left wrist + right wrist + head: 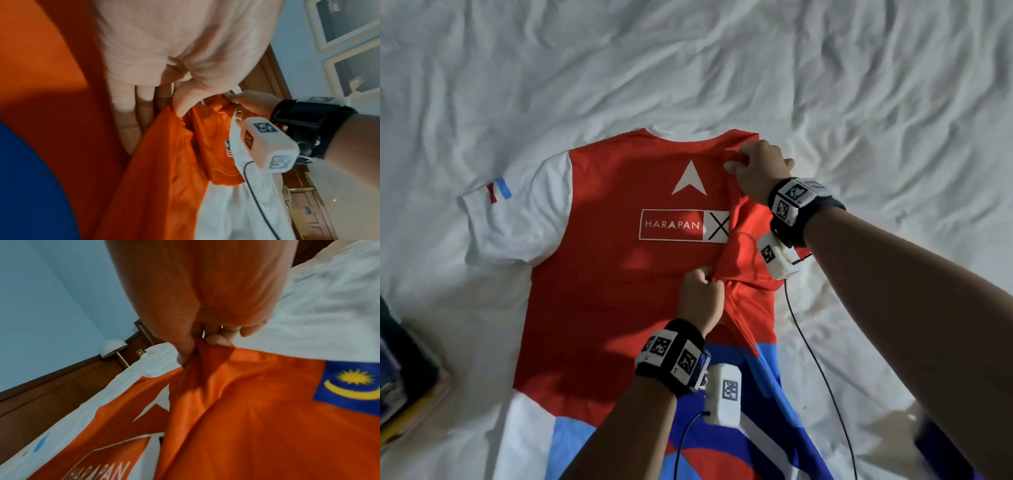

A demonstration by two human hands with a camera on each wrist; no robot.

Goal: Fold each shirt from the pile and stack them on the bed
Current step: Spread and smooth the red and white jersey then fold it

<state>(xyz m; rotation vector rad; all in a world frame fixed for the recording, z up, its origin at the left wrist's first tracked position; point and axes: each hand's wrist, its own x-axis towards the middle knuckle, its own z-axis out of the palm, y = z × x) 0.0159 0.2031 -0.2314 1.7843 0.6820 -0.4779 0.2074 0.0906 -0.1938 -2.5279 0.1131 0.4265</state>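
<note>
- The bed (722,61) carries everything, covered in a rumpled white sheet (876,113) full of creases.
- A red shirt (602,274) with white sleeves and blue lower panels lies spread on the sheet, its right side lifted and folded inward.
- Dark folded items (400,370) sit at the left edge.

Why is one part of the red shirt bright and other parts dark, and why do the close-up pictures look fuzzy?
Head view: light falls in a patch across the red shirt, hand shadows around it. Left wrist view: the left hand is close, washed out and blurred. Right wrist view: the right hand is blurred, and the wall tilts.
</note>
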